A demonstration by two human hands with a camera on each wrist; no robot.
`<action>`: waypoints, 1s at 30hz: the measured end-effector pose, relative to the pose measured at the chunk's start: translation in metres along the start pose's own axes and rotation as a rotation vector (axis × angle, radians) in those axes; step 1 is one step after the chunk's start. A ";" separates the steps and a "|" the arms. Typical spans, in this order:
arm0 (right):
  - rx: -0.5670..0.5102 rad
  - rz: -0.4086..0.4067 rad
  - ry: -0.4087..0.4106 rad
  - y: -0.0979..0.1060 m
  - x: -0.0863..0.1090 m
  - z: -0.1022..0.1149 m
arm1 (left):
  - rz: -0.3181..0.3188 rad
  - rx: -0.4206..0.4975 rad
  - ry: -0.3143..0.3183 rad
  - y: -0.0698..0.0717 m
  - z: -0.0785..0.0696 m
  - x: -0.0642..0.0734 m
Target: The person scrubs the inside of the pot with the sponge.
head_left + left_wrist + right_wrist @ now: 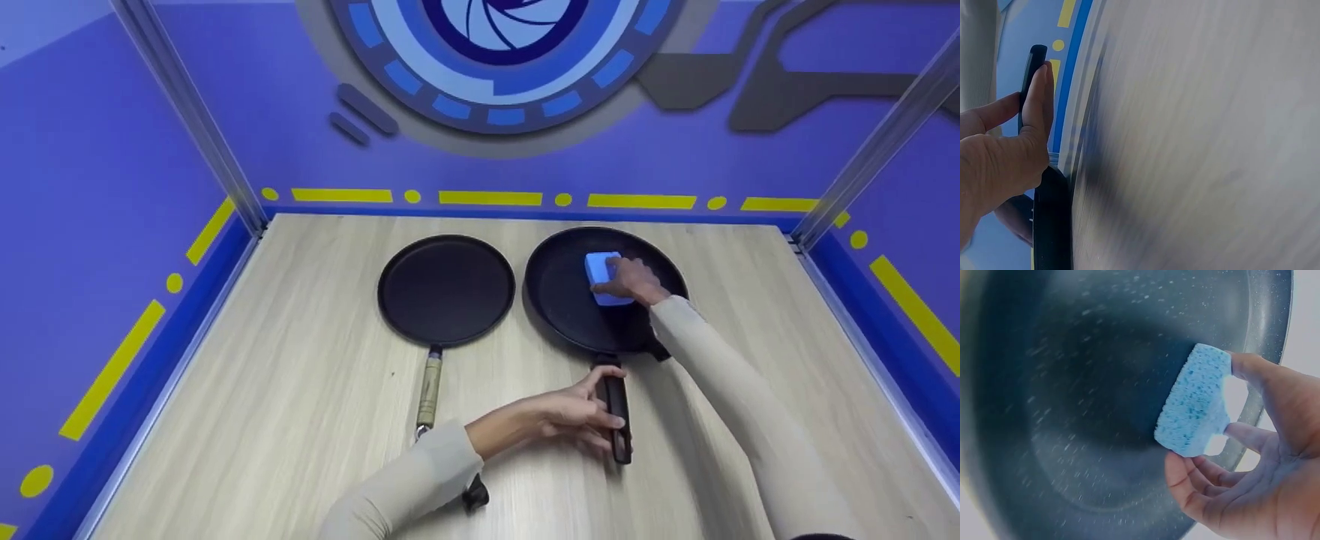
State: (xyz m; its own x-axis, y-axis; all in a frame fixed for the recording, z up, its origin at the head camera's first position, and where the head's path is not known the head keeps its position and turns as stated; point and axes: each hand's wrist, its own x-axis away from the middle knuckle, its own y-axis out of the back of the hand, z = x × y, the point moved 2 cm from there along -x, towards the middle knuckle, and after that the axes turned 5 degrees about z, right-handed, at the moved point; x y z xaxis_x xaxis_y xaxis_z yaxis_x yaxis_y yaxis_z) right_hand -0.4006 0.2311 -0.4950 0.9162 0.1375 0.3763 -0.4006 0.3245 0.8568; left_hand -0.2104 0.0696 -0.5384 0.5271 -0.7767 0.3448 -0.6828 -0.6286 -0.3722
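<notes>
A deep black frying pan (559, 300) stands at the right of the table, its handle toward me. My left hand (574, 411) holds the black handle (618, 431) between thumb and fingers; the left wrist view shows the fingers on both sides of the handle (1033, 64). Inside the pan, my right hand (636, 282) grips a light blue sponge (600, 268) by its edges. Up close in the right wrist view, the porous sponge (1193, 402) is over the speckled pan floor (1089, 416), with the right hand (1266, 461) around its sides.
A flat black pan (446, 289) with a wooden handle (429, 394) lies to the left. Under my left sleeve a small black part (475, 495) sticks out. A dark rim (821, 536) shows at the bottom right. Blue panels (495, 169) wall the table.
</notes>
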 end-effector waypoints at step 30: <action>0.035 -0.138 0.208 0.021 0.077 -0.027 | 0.035 -0.032 -0.008 -0.006 0.000 -0.003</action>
State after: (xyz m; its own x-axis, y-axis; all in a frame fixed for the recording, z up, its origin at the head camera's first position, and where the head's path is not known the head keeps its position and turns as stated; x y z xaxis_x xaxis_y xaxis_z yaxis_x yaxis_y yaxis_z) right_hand -0.3386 0.2738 -0.4577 0.9419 0.2853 0.1771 -0.2682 0.3217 0.9081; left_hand -0.2078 0.0756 -0.5371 0.5068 -0.7983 0.3255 -0.7165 -0.6000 -0.3558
